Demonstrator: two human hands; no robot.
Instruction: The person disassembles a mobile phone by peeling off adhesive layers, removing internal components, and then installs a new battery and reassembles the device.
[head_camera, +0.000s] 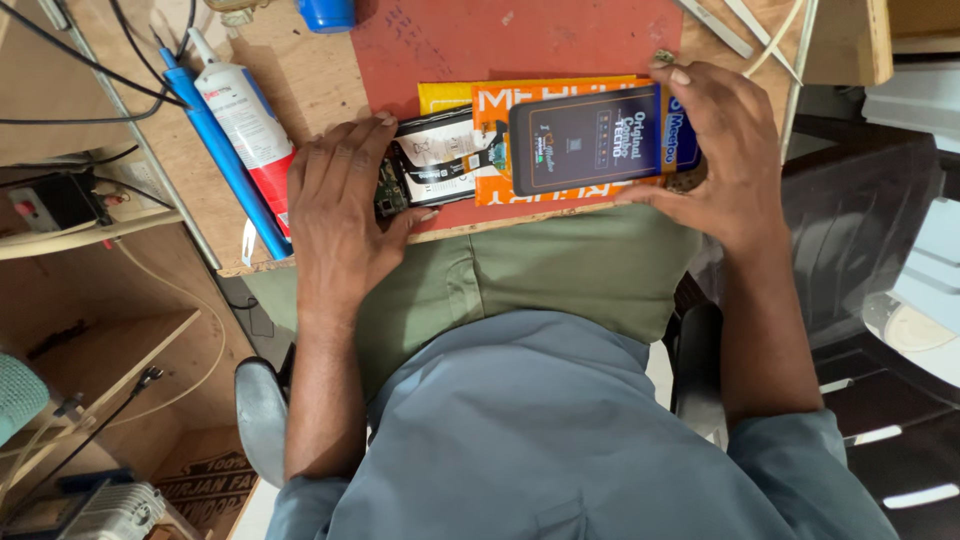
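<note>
Screen panel (590, 140) lengthwise left-to-right, tilted

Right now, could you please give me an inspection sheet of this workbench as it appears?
Surface: wooden bench with a red mat on top.
Job's things: opened phone with battery and circuit board exposed; dark screen panel lying over an orange packet.
Clutter: white glue tube, blue rod, blue cap, white strips.
Hands: left hand flat on the opened phone's end; right hand gripping the screen panel's far edge.
Cables: black cables at the bench's left side; a thin lead hangs below.
Surroundings: wooden shelves, dark chair, grey shirt and green trousers.
</note>
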